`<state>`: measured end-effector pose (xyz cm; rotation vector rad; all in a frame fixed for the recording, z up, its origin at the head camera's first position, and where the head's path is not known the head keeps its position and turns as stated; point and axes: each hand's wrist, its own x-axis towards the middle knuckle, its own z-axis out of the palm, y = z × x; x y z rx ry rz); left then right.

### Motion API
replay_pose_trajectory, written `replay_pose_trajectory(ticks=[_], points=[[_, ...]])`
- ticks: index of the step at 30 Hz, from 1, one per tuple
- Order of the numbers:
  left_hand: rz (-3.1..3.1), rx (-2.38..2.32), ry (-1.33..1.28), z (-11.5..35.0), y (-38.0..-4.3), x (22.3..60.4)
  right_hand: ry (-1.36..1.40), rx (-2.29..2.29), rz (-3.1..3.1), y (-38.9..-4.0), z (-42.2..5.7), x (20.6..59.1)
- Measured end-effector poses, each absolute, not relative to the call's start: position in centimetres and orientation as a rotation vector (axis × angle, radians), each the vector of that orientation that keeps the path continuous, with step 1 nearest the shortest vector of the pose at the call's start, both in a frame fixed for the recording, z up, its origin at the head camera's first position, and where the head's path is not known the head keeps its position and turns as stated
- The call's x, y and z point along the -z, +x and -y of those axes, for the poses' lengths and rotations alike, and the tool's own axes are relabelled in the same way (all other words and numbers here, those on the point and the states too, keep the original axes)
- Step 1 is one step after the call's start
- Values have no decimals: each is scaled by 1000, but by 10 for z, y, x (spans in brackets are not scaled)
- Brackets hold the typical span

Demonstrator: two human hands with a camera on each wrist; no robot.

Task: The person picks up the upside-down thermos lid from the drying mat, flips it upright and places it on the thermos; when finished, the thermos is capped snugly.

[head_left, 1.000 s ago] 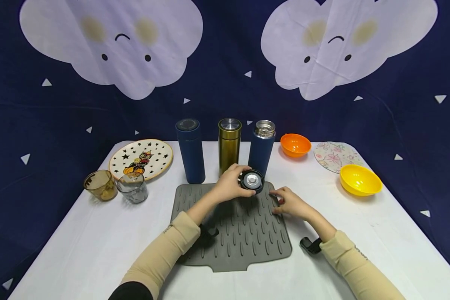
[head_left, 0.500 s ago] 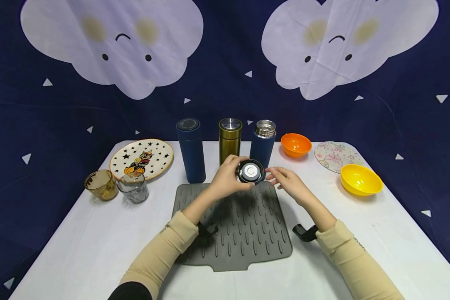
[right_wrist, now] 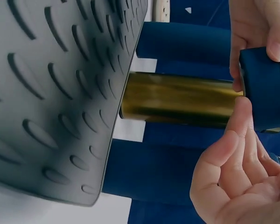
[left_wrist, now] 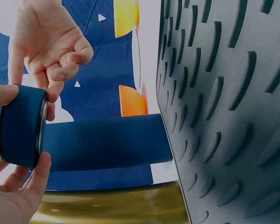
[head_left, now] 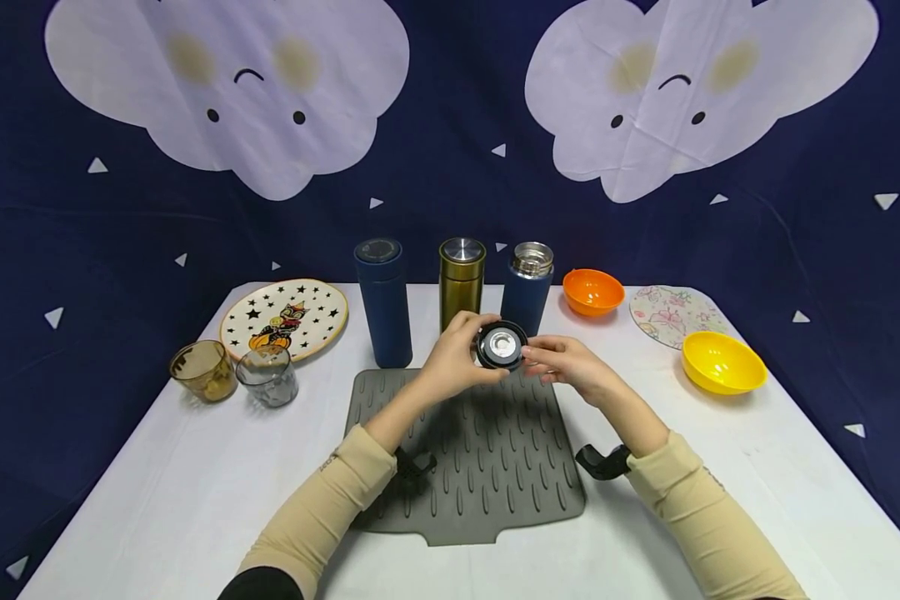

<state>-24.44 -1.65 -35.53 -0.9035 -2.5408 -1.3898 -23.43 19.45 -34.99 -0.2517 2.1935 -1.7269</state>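
My left hand (head_left: 453,358) grips a blue bottle lid (left_wrist: 22,126) by its rim, thumb on one side and fingers on the other. The lid is tilted so its dark inside with a silvery centre faces the head camera, over the far part of the grey ridged mat (head_left: 487,467). My right hand (head_left: 573,367) reaches in from the right, its fingertips right at the lid's edge. Just behind the hands stands a blue bottle (head_left: 527,292) with its bare metal neck uncovered. A gold bottle (head_left: 461,283) stands beside it, partly hidden by my left hand.
Another blue bottle (head_left: 384,308), lidded, stands left of the gold one. Further left are an amber glass (head_left: 204,375), a grey glass (head_left: 270,383) and a starry plate (head_left: 322,317). At right sit an orange bowl (head_left: 592,296), a yellow bowl (head_left: 722,367) and a floral plate (head_left: 663,321).
My left hand has raised the lid slightly away from me. My right hand has moved up from the mat's right edge and leftward to the lid's rim.
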Motion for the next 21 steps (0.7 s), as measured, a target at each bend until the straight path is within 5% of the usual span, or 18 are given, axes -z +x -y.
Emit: replay_pose_trajectory(ticks=[13,21], points=[[2585,1766,-743,17,-247,355,-384,1994,-2211,-229,-191,357],[2642,2180,-623,22,-251,348,-1124,1742,-2974,-220,-187,369]])
